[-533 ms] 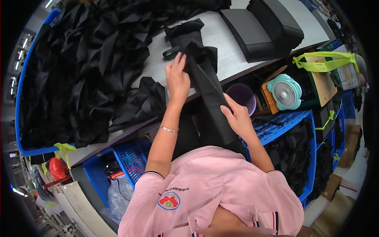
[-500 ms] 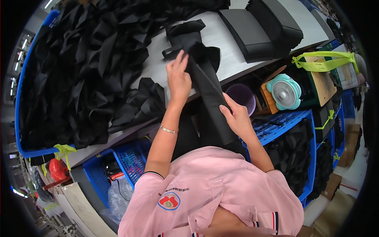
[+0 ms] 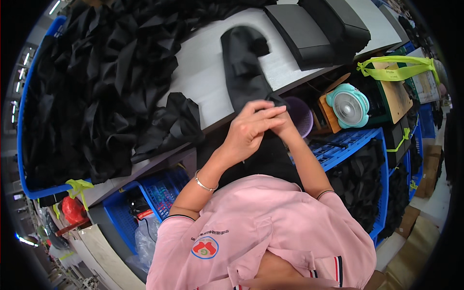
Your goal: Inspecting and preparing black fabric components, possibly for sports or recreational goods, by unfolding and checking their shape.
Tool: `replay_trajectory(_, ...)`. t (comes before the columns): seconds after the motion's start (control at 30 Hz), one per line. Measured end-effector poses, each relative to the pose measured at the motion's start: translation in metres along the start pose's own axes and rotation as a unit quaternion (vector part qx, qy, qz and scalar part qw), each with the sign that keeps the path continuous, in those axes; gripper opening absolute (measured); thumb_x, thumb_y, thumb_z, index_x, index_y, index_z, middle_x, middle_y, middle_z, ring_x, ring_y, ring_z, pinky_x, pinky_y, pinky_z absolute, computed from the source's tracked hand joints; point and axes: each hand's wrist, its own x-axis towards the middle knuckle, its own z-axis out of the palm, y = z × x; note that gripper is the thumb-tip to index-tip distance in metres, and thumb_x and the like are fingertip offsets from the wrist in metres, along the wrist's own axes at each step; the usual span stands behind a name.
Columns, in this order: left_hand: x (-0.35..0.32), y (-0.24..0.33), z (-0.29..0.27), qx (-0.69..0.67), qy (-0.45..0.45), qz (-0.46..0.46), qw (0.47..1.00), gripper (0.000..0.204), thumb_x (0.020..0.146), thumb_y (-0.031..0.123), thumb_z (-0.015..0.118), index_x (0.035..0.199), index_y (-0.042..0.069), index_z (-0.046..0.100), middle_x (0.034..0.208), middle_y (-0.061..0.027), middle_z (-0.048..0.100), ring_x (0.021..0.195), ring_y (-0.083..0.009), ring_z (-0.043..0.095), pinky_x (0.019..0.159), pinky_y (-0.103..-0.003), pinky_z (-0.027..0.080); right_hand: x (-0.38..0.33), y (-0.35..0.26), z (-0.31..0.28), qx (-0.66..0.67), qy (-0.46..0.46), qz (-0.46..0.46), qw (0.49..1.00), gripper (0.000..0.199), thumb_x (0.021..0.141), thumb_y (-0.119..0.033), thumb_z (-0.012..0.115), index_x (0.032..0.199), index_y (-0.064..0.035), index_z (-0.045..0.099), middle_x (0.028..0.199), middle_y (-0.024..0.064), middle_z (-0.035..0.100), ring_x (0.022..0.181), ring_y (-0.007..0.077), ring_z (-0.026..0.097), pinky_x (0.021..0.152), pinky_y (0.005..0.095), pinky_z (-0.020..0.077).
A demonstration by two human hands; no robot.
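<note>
A long piece of black fabric (image 3: 244, 63) lies on the grey-white table, its far end curled to the right and its near end running over the edge to my hands. My left hand (image 3: 246, 130) has its fingers stretched out across my right hand, slightly blurred at the tips. Beneath them, my right hand (image 3: 282, 124) is closed at the near end of the fabric; most of its fingers are hidden. Both hands meet just off the table's front edge, above my lap.
A blue-rimmed bin (image 3: 24, 164) heaped with black fabric pieces (image 3: 106, 87) fills the left. Stacked dark grey panels (image 3: 299, 36) lie at the back right. Below the table edge are a purple basket (image 3: 303, 118), a turquoise fan (image 3: 349, 107) and blue crates (image 3: 377, 193).
My left hand has come down from the fabric's far part to my right hand. The fabric has been turned and smoothed, its far end now curling right. My right hand has shifted slightly up.
</note>
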Motion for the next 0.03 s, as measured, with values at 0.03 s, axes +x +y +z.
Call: replay_trajectory(0.03,-0.0065,0.0041,0.0031,-0.016,-0.005,-0.010,1.000,0.056,0.073,-0.017,0.055,0.118,0.009,0.074,0.135,-0.0077,0.066,0.124,-0.0305,0.057,0.103,-0.039,0.048,-0.0038,0.0145,-0.0022,0.028,-0.007,0.034,0.999,0.010,0.087,-0.008,0.065,0.096,-0.0057,0.065,0.092,0.0129,0.071,0.078,0.0310,0.069,0.062,0.0393,0.0525)
